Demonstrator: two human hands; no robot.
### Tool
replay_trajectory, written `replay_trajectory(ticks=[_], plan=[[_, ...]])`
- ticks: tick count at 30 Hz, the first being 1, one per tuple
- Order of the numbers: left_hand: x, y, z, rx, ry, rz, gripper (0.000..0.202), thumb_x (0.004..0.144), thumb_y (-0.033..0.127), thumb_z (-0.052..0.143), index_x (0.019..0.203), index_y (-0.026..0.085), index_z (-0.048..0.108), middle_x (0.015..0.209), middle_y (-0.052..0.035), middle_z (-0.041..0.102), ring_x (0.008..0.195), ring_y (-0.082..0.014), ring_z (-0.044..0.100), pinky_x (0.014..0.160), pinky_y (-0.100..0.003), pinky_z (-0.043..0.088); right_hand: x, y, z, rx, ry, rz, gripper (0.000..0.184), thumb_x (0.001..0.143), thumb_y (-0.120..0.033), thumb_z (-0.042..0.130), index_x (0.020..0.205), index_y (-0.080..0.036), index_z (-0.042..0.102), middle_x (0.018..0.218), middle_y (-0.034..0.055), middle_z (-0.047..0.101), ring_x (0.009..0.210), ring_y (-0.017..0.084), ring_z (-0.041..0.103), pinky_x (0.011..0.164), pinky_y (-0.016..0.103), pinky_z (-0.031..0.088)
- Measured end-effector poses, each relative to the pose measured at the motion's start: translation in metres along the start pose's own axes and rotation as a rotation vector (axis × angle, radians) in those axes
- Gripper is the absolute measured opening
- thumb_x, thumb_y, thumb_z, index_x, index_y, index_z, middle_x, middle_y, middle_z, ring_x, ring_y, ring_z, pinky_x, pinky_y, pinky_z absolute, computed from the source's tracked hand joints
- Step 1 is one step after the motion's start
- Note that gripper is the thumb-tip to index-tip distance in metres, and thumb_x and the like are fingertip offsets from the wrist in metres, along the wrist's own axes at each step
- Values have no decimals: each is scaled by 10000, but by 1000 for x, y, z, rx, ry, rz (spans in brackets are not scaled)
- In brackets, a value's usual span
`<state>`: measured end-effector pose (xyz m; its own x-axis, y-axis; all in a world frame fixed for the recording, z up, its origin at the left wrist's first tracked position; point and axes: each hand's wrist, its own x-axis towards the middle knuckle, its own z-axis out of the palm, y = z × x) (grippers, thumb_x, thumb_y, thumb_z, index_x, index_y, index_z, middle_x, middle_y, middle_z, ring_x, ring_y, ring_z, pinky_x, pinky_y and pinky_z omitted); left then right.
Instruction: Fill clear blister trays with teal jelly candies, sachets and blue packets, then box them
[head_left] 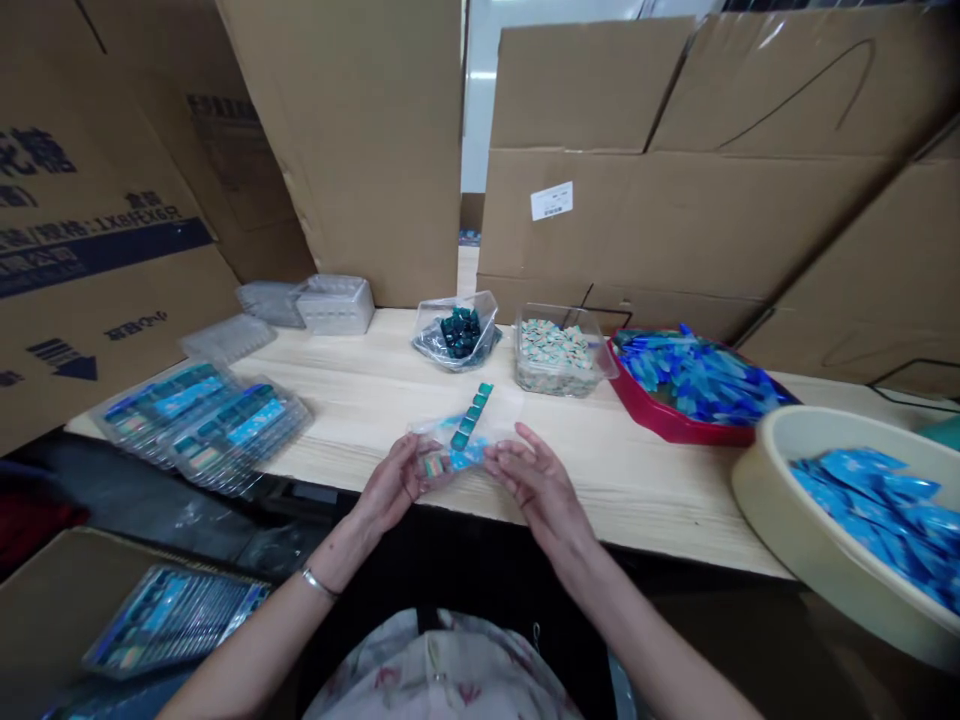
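Observation:
My left hand grips the left edge of a clear plastic tray at the table's front edge. A small striped block shows in the tray near my left fingers. A small light-blue packet lies in its front right part. My right hand has its thumb and fingertips on this packet's right end, other fingers raised and apart. A strip of dark green glossy squares slants away over the tray; whether it rests inside or on top, I cannot tell.
Behind stand a bag of dark teal pieces, a clear tub of pale pieces and a red tray of blue sticks. A cream basin of blue packets is right. Filled clear packs and empty trays are left.

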<state>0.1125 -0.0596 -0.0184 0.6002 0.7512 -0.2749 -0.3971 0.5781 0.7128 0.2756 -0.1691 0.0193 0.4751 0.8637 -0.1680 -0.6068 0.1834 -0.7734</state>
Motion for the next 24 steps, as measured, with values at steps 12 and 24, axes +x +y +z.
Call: replay_trajectory(ticks=[12, 24], plan=[[-5, -14, 12, 93, 92, 84, 316, 719, 295, 735, 946, 165, 556, 875, -31, 667, 698, -130, 657, 563, -210, 534, -30, 58, 13, -129, -145, 247, 348, 737, -395, 694, 973, -152, 613, 874, 63, 707, 758, 166, 686, 697, 289, 545], [-19, 6, 11, 120, -61, 29, 325, 806, 228, 631, 1120, 211, 548, 1133, -68, 629, 917, -218, 656, 789, -397, 556, 33, -2, -35, -970, -74, -223, 476, 823, -487, 535, 1163, -157, 586, 876, 65, 654, 700, 169, 592, 595, 295, 494]])
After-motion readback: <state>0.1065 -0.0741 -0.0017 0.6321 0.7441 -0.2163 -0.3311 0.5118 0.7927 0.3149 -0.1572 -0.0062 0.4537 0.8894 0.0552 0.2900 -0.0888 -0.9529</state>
